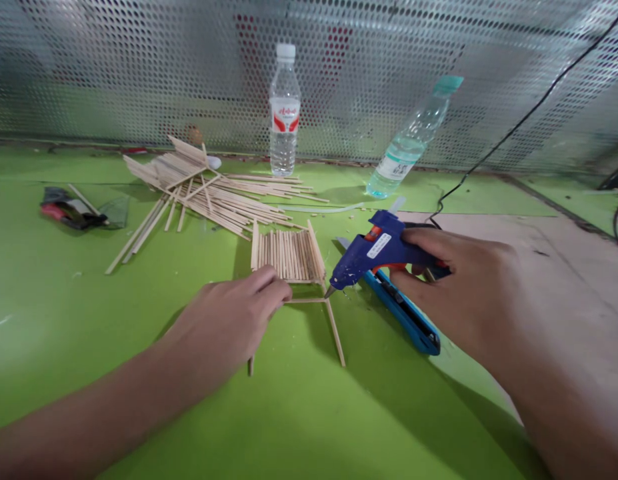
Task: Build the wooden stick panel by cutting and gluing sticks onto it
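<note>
Surface: green work surface (189, 433), with a pale pink area (549, 280) at right; a perforated metal panel (189, 67) stands behind.
Left fingers: my left hand (231, 310) has its fingers curled together, pinching the left side of the stick frame (289, 253); their exact contact is hidden.
Right fingers: those of my right hand (469, 287) are wrapped around the handle of the blue glue gun (369, 250).
Nozzle: directed down and left, at the joint of the thin crosspiece (309, 301) and the frame's right leg (336, 333); I cannot tell whether it touches.
Stick frame: between my hands, a row of closely set sticks with legs extending towards me.
Utility knife: blue cutter (403, 310), lying obliquely, partly behind the glue gun.
Loose sticks: fanned pile (249, 207) beyond the frame, to its left; a second stick assembly (173, 167) lies over its far end.
Bundle: dark and red item (71, 213), far left, its kind unclear to me.
Bottles: clear bottle (285, 120), upright; greenish bottle (406, 150), tilted right.
Cable: black cable (529, 110), descending from upper right towards the glue gun.
</note>
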Action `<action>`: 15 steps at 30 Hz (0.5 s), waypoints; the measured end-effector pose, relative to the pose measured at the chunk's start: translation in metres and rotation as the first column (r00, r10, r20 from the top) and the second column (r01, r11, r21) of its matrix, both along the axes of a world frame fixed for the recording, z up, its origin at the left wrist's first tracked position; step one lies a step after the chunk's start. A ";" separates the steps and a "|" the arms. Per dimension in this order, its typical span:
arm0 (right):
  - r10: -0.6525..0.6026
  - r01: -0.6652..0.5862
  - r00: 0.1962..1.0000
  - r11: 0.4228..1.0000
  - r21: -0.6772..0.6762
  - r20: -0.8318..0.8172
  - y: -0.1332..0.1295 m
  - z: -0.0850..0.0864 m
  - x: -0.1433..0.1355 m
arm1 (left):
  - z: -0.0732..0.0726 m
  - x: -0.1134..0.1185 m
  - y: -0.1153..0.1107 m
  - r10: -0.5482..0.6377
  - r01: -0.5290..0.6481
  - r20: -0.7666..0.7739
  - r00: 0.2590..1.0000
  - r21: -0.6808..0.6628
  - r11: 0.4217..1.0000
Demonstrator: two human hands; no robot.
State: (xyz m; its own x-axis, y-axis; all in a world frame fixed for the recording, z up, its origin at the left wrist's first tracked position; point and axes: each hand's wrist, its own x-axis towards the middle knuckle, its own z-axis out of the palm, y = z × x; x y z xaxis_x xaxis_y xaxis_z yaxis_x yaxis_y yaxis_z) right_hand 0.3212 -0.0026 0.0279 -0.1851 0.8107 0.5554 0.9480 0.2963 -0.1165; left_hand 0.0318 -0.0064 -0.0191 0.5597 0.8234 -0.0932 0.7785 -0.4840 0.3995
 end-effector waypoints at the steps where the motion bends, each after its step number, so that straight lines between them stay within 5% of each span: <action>1: -0.006 0.006 1.000 1.000 0.001 0.009 0.000 0.001 0.000 | 0.000 0.000 0.000 -0.001 0.001 -0.001 1.000 -0.001 1.000; 15: -0.016 0.014 0.999 0.999 0.042 0.046 0.001 -0.006 0.002 | 0.002 0.002 0.000 0.005 -0.006 -0.017 1.000 -0.013 1.000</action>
State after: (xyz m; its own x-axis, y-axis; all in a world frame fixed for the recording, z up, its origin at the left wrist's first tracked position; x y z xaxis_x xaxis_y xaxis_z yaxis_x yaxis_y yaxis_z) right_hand 0.3231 -0.0017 0.0215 -0.1997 0.7898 0.5799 0.9564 0.2859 -0.0601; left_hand 0.0338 -0.0060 -0.0167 0.5534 0.8251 -0.1137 0.7880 -0.4744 0.3924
